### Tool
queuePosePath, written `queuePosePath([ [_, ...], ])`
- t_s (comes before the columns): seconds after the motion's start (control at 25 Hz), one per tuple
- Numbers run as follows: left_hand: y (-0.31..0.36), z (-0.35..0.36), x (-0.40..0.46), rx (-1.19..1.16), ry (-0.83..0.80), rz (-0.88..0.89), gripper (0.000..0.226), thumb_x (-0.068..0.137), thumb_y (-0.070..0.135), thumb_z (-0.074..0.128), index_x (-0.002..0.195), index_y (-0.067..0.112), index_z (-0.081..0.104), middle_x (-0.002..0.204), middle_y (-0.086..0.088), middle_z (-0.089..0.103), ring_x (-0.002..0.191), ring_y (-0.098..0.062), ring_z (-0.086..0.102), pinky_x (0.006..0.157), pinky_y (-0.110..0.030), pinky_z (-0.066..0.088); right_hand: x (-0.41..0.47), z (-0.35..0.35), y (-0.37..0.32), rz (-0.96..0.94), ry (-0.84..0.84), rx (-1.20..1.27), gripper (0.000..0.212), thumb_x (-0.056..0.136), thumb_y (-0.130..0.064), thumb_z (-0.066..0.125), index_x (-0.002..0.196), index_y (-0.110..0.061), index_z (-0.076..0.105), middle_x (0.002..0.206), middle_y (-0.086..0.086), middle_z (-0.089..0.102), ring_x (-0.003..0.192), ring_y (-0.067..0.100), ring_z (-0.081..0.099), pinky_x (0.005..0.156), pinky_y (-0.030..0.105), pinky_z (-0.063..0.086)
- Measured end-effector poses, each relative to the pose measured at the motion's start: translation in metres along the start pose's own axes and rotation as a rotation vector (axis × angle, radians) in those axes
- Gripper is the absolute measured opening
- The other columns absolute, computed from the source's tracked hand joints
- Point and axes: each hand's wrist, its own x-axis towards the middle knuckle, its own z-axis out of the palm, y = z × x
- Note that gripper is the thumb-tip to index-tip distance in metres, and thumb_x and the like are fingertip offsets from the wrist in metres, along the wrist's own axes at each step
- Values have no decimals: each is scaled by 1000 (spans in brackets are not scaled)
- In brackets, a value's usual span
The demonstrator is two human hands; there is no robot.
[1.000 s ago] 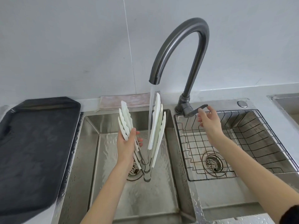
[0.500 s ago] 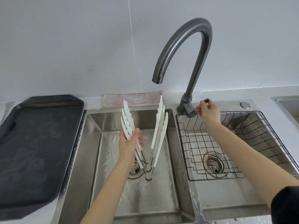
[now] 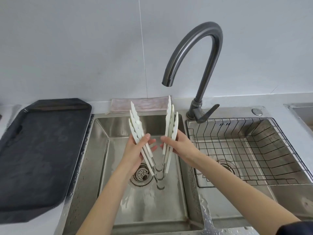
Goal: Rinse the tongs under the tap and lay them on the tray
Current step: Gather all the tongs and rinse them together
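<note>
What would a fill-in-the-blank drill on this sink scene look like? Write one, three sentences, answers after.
1. The tongs are held above the ___ basin of the sink.
2. The black tray lies to the ___ of the sink.
3. From the tap, ___ water runs.

Missing words: left; left; no

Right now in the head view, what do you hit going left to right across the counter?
Black tray → left hand gripping one side of the tongs → right hand gripping the other side → tap lever → wire rack in the right basin.
</note>
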Motion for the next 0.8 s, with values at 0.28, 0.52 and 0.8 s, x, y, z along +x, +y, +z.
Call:
queuePosePath([
  [0.28,-1,-13,1,101,-92,-166,29,88,-1,51,112,16,50,98,-6,65,98,-25,64,87,-43,52,8,-2,13,144,74,112,22,89,-9,57,110,-9,49,87,8,61,80,17,63,80,31,56],
  [0.52,-11,-17,3,217,5,-242,10,88,8,55,98,12,56,95,-9,67,84,-22,68,76,-37,57,12,-6,21,320,36,220,10,90,-7,56,98,0,54,83,10,59,77,17,62,73,28,58],
  [0.8,-12,-24,7,147,9,-243,35,86,-6,53,116,10,49,103,-6,65,92,-22,65,75,-38,52,15,-7,20,303,-6,149,33,87,-5,60,118,-1,50,96,9,62,92,19,65,81,30,54],
])
